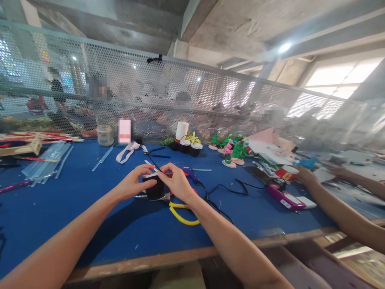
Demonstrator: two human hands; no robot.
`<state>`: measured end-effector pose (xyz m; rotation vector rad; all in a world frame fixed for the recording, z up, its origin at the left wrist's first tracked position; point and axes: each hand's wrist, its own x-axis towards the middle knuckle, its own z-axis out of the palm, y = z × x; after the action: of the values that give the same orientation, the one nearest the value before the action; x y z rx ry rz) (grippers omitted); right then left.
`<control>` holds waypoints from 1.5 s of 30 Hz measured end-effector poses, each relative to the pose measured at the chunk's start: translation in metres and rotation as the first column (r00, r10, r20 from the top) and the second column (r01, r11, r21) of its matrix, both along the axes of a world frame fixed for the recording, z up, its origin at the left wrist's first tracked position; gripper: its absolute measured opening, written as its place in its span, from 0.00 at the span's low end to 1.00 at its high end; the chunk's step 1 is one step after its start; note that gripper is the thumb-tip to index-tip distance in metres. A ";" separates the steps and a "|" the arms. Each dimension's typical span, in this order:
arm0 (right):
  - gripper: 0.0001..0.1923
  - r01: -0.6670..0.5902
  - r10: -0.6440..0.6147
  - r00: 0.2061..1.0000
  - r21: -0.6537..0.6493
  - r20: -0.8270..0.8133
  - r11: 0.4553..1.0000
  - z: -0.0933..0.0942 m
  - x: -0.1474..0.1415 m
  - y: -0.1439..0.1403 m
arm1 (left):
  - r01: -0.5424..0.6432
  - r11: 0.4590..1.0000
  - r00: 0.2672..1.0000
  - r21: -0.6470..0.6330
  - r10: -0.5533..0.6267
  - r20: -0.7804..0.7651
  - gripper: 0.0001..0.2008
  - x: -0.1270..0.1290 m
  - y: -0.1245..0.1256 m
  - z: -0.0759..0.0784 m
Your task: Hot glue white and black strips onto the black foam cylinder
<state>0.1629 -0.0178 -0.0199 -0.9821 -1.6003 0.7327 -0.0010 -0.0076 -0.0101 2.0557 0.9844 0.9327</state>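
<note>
My left hand [134, 182] curls around a small black cup-shaped pot [155, 188] with a white top, a little above the blue table. At the pot's rim, my right hand [177, 182] pinches a thin black strip [154, 161] that sticks up and to the left. Scissors with yellow handles [185, 218] lie just below and beside the pot, partly hidden by it and my right wrist. Behind my right hand is a blue and red tool [189, 174] with a black cord, mostly covered.
Clear flat sticks [45, 164] lie at left. Along the mesh partition [144, 92] stand a jar [105, 135], a phone [124, 130], small black pots with handles [196, 149] and green figures [239, 150]. At right, another person's hand [305, 176] is near a red cup [286, 173] and purple device [285, 198].
</note>
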 end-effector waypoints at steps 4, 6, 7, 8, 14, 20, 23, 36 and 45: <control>0.06 0.012 -0.013 1.000 0.040 0.014 0.999 0.002 -0.005 -0.007 | 0.018 1.000 1.000 0.013 -0.019 0.024 0.14 0.006 -0.004 -0.001; 0.05 0.001 -0.002 1.000 0.028 0.010 1.000 0.002 -0.004 -0.008 | 0.030 0.999 0.999 0.013 -0.031 0.040 0.14 0.004 -0.003 -0.002; 0.05 -0.008 0.008 1.000 0.020 0.005 1.000 0.002 -0.003 -0.008 | 0.039 0.999 0.998 0.008 -0.039 0.046 0.13 0.003 -0.003 -0.002; 0.05 -0.015 0.015 1.000 0.012 -0.004 1.000 0.003 -0.001 -0.008 | 0.051 0.999 0.997 -0.002 -0.051 0.053 0.13 0.002 -0.002 -0.003; 0.05 -0.019 0.019 1.000 0.024 -0.020 1.000 0.003 0.002 -0.007 | 0.097 0.993 0.987 -0.070 -0.088 0.131 0.13 -0.001 0.001 -0.007; 0.05 0.028 -0.031 0.999 0.075 0.042 0.997 -0.003 -0.001 -0.004 | 0.053 0.998 0.995 -0.045 -0.049 0.086 0.14 -0.001 0.004 -0.010; 0.04 0.042 -0.048 0.997 0.100 0.061 0.994 -0.003 -0.002 -0.004 | 0.009 1.000 0.996 -0.021 -0.007 0.086 0.15 0.002 0.002 -0.009; 0.05 0.096 -0.107 0.992 0.150 0.066 0.984 0.005 0.009 -0.004 | -0.036 0.998 0.988 -0.049 0.043 0.146 0.13 0.004 -0.001 -0.005; 0.10 0.409 -0.396 0.907 -0.075 0.142 0.910 0.023 0.073 0.033 | -0.061 0.995 0.984 -0.080 0.074 0.162 0.15 0.001 0.005 -0.011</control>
<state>0.2363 0.0156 0.0035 -1.4064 -1.4064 0.4761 -0.0001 -0.0026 -0.0214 1.8606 0.9905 1.0661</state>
